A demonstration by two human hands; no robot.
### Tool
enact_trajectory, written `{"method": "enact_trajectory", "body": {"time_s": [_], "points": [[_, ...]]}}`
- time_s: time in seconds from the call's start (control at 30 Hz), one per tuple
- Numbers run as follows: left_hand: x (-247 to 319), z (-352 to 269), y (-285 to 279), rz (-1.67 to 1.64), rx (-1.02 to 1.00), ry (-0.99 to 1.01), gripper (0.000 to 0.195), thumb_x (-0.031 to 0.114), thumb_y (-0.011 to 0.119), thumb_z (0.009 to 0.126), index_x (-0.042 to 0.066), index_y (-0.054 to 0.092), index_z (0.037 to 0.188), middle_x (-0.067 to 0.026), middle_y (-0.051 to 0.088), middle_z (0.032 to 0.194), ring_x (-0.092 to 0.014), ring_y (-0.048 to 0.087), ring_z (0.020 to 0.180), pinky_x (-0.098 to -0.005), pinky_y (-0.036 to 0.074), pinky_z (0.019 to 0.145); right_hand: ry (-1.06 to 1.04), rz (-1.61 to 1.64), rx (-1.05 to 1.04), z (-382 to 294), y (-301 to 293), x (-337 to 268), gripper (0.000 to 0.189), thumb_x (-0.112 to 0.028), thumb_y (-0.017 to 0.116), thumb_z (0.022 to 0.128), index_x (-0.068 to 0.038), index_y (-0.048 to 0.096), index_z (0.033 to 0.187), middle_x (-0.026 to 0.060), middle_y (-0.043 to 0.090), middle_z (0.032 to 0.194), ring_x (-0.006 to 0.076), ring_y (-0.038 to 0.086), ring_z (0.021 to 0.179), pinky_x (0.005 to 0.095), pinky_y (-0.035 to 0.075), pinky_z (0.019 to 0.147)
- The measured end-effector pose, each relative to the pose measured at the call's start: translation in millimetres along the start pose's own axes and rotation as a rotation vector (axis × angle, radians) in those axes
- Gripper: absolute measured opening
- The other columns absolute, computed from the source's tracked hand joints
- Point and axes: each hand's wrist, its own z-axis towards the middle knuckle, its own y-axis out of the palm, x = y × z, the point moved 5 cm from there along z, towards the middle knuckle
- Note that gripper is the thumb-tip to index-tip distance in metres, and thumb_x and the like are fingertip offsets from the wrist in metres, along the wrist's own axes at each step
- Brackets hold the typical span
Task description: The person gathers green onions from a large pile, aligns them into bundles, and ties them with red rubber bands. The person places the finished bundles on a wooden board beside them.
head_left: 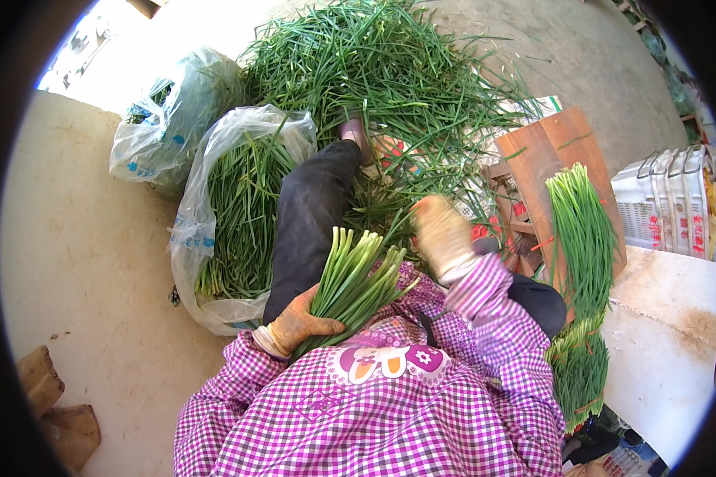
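Observation:
My left hand (301, 322), in a worn orange-palmed work glove, grips a bunch of garlic chives (358, 280) at my lap. The pale cut ends fan upward and the leaves run down behind my fingers. To the right, my right hand (444, 232), gloved too, is blurred by motion above my knee. A few green leaves show beside its fingertips, but whether it holds them is unclear. Beyond it spreads a large loose heap of chives (358, 65) on the floor. A tied bundle of chives (582, 238) lies on a wooden board (549, 143) at my right.
Left of my leg stands an open clear plastic bag (185, 244) full of chives, with another plastic bag (179, 125) behind it. More tied bundles (579, 369) lie below the board at right, beside a white panel (662, 316). A white plastic crate (662, 203) stands farther right.

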Motion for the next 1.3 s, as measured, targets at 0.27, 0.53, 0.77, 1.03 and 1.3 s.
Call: {"method": "enact_trajectory", "body": {"time_s": [0.27, 0.53, 0.77, 1.03, 1.3], "points": [[9.6, -11.3, 6.5, -0.159, 0.012, 0.043, 0.074, -0.004, 0.078, 0.076, 0.001, 0.044, 0.142, -0.0122, 0.058, 0.133, -0.024, 0.057, 0.120, -0.0380, 0.042, 0.107, 0.447, 0.490, -0.553, 24.0, -20.6, 32.7, 0.047, -0.035, 0.069, 0.086, -0.010, 0.062, 0.125, 0.0179, 0.066, 0.115, 0.0291, 0.062, 0.112, 0.0377, 0.048, 0.098], [5.0, -8.4, 4.5, -0.139, 0.044, -0.053, 0.077, -0.008, 0.074, 0.078, 0.003, 0.039, 0.146, -0.0115, 0.056, 0.136, -0.023, 0.055, 0.123, -0.0383, 0.043, 0.108, -0.057, 0.477, -0.595, -1.0, 20.3, -44.1, 0.022, -0.028, 0.065, 0.086, -0.007, 0.067, 0.094, 0.0116, 0.063, 0.091, 0.0315, 0.062, 0.093, 0.0421, 0.049, 0.084], [2.2, -7.3, 1.0, -0.102, 0.068, -0.076, 0.075, -0.008, 0.074, 0.077, 0.003, 0.042, 0.144, -0.0117, 0.057, 0.134, -0.024, 0.056, 0.122, -0.0384, 0.043, 0.107, 0.301, 0.071, -0.409, 18.8, -0.4, 8.8, 0.027, -0.031, 0.058, 0.093, -0.005, 0.059, 0.085, 0.0126, 0.063, 0.088, 0.0292, 0.063, 0.085, 0.0413, 0.051, 0.077], [3.0, -5.1, 1.9, -0.132, 0.044, -0.103, 0.064, -0.004, 0.073, 0.077, -0.001, 0.049, 0.136, -0.0127, 0.062, 0.126, -0.024, 0.061, 0.112, -0.0374, 0.045, 0.103, -0.241, 0.519, -0.394, -11.1, -19.9, -32.1, 0.026, -0.020, 0.072, 0.078, -0.016, 0.074, 0.104, 0.0079, 0.062, 0.128, 0.0296, 0.059, 0.114, 0.0400, 0.045, 0.101], [-1.7, -4.2, 2.7, -0.108, 0.030, -0.126, 0.063, -0.005, 0.071, 0.077, -0.002, 0.049, 0.136, -0.0132, 0.062, 0.126, -0.025, 0.061, 0.112, -0.0372, 0.046, 0.102, 0.299, 0.912, -0.468, -44.0, 34.6, -18.1, 0.014, -0.020, 0.064, 0.089, -0.007, 0.067, 0.088, 0.0109, 0.063, 0.109, 0.0278, 0.061, 0.101, 0.0386, 0.049, 0.087]]}}
